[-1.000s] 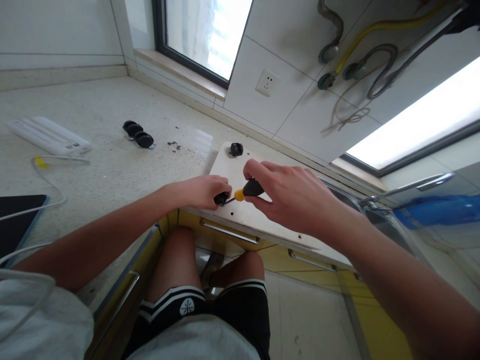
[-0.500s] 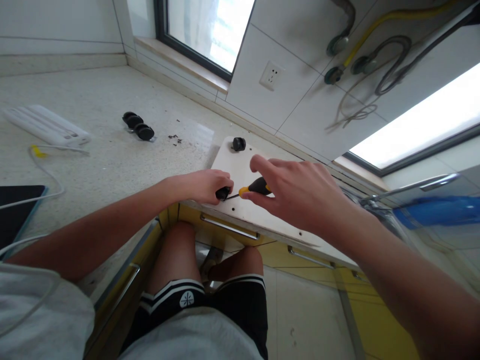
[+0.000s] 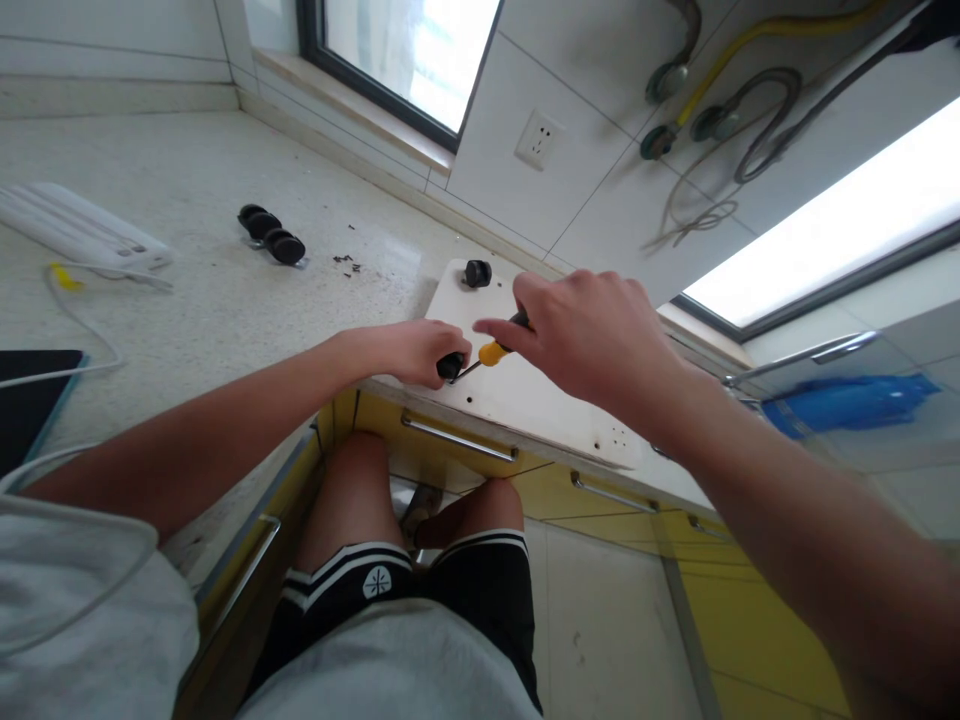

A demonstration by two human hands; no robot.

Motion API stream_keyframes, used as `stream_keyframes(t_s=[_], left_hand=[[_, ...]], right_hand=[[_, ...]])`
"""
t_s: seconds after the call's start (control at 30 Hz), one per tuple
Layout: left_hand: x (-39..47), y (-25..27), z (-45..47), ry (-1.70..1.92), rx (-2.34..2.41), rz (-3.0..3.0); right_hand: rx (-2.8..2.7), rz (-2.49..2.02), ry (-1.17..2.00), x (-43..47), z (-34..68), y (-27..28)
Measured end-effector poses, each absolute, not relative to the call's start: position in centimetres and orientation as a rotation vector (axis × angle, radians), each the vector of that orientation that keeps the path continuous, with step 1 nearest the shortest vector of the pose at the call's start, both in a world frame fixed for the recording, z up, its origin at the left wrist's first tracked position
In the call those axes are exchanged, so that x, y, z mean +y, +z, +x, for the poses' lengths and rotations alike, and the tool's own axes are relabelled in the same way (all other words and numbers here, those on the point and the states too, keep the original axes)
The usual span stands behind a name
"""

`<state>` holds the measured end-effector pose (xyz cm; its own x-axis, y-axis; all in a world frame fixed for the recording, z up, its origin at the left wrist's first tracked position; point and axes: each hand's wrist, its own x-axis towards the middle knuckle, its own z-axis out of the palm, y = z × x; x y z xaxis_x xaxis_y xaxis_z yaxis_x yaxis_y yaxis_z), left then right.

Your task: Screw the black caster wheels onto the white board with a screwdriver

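Left hand (image 3: 418, 350): clamped on black caster (image 3: 450, 367), near white board's (image 3: 536, 408) edge.
Right hand (image 3: 589, 322): wrapped round screwdriver (image 3: 493, 354), tip at caster.
Desk (image 3: 217, 320): clustered casters (image 3: 285, 247).

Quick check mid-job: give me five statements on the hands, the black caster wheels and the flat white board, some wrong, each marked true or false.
1. The right hand holds a yellow-and-black screwdriver. True.
2. The left hand grips a metal drawer handle. False: it grips a black plastic caster wheel.
3. The screwdriver's shaft points toward the base of the gripped caster. True.
4. The small dark screw-like pieces lie on the flat white board. False: they lie on the pale speckled countertop.
5. Another black caster sits near the board's far-left corner. True.
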<state>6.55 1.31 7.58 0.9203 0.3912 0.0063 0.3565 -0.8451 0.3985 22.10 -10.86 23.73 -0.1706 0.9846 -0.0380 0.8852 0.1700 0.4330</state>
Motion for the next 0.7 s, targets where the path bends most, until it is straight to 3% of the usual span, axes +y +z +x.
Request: stream_keyframes(t_s=[0.2, 0.33, 0.47, 0.6, 0.7], left_hand=[[1.7, 7.1, 6.7, 0.143, 0.545, 2.72], [1.9, 6.9, 6.6, 0.154, 0.549, 2.696], [2.0, 6.9, 6.8, 0.155, 0.511, 2.714], [2.0, 7.0, 7.0, 0.134, 0.531, 2.694], [1.8, 7.1, 7.2, 0.128, 0.545, 2.729]], right_hand=[[2.312, 1.762, 0.267, -11.1, 22.3, 23.2], [2.155, 1.974, 0.501, -11.4, 21.6, 22.7], [2.32, 1.784, 0.321, -11.9, 21.2, 22.7], [2.248, 1.894, 0.578, -12.0, 20.9, 23.1], [2.349, 1.714, 0.393, -11.5, 20.9, 23.3]])
